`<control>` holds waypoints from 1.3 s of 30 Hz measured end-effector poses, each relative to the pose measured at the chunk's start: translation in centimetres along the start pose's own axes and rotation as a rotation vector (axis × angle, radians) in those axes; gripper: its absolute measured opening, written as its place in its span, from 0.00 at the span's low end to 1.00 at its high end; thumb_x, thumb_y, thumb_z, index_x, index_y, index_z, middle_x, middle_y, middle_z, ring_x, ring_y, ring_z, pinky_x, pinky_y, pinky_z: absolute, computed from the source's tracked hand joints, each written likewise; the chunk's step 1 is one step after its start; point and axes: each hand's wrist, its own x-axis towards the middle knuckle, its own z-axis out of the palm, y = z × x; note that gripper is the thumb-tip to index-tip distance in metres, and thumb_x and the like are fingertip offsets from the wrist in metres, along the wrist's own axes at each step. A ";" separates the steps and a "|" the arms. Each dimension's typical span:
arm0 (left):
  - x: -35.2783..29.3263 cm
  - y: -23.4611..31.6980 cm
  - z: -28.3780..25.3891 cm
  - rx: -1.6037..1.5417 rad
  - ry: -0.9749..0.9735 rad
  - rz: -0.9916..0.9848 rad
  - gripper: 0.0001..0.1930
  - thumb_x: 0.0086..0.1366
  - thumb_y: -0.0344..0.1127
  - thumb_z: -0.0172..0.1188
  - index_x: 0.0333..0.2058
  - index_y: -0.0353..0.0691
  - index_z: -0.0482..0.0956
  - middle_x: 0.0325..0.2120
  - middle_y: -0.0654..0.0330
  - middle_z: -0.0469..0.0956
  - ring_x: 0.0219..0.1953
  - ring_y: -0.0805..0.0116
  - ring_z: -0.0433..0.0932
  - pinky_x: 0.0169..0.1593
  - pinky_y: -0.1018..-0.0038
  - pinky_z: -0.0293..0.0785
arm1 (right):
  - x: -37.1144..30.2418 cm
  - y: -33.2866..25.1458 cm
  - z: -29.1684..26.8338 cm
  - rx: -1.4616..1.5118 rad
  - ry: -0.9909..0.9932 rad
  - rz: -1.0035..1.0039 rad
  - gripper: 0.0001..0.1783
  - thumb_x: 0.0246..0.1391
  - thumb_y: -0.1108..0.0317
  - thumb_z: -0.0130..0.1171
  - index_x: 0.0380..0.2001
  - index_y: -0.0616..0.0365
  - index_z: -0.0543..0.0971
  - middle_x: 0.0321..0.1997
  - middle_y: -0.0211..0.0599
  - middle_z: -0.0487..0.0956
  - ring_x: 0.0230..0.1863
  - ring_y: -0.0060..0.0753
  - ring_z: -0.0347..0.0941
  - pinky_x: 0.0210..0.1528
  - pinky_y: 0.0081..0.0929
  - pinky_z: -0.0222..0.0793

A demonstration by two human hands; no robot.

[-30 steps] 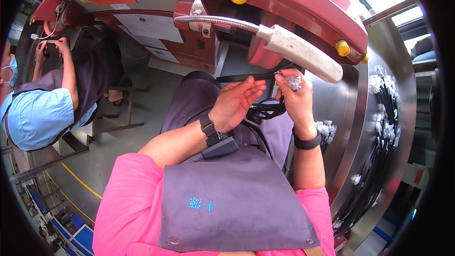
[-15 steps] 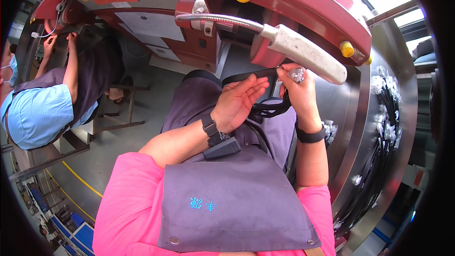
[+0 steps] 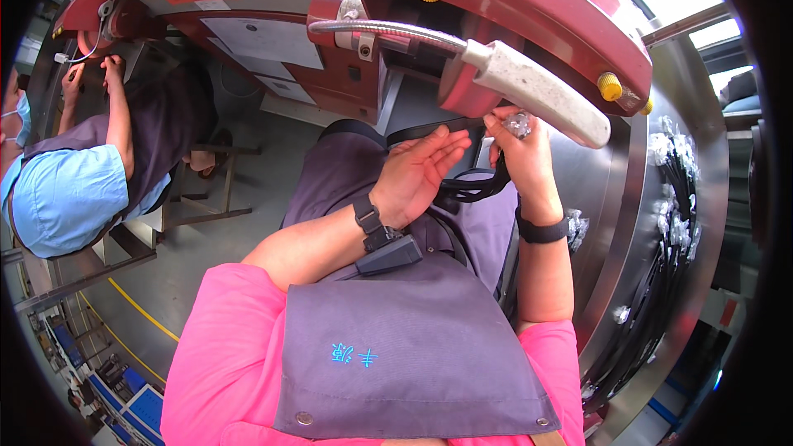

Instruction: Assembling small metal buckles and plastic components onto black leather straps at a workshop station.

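Far left, a co-worker (image 3: 66, 190) sits well apart. The left hand (image 3: 413, 182) meets a black strap (image 3: 413, 130), its visible fingers loosely extended, seemingly to guide it; whether the thumb pinches it cannot be told. The strap runs between the hands, near a red wheel (image 3: 464, 92). The right hand (image 3: 525, 155) has its fingers closed on it, probably for control, with clear wrapping (image 3: 518, 124) bunched there. Farther right, wrapped straps (image 3: 665, 281) lie together along the metal desk (image 3: 709, 198), perhaps for easy reach.
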 end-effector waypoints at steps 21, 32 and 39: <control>0.2 0.1 -0.6 0.091 -0.061 0.009 0.10 0.68 0.33 0.53 0.39 0.33 0.79 0.44 0.50 0.79 0.44 0.66 0.79 0.48 0.75 0.77 | -1.7 2.3 0.5 0.145 0.081 -0.152 0.05 0.54 0.78 0.59 0.35 0.63 0.77 0.25 0.30 0.76 0.20 0.17 0.69 0.23 0.16 0.65; 0.4 0.5 -0.6 0.052 -0.041 0.008 0.09 0.67 0.33 0.54 0.38 0.34 0.79 0.43 0.50 0.79 0.44 0.67 0.79 0.48 0.76 0.77 | -0.9 2.3 0.8 0.128 0.058 -0.120 0.06 0.54 0.77 0.59 0.37 0.62 0.76 0.26 0.31 0.77 0.20 0.17 0.69 0.22 0.16 0.65; 0.6 0.6 -0.7 0.050 -0.042 0.016 0.09 0.67 0.32 0.54 0.39 0.34 0.79 0.44 0.50 0.78 0.44 0.67 0.79 0.48 0.76 0.77 | -0.6 2.7 1.0 0.158 0.073 -0.131 0.06 0.55 0.76 0.59 0.37 0.62 0.76 0.26 0.32 0.77 0.20 0.18 0.69 0.22 0.17 0.65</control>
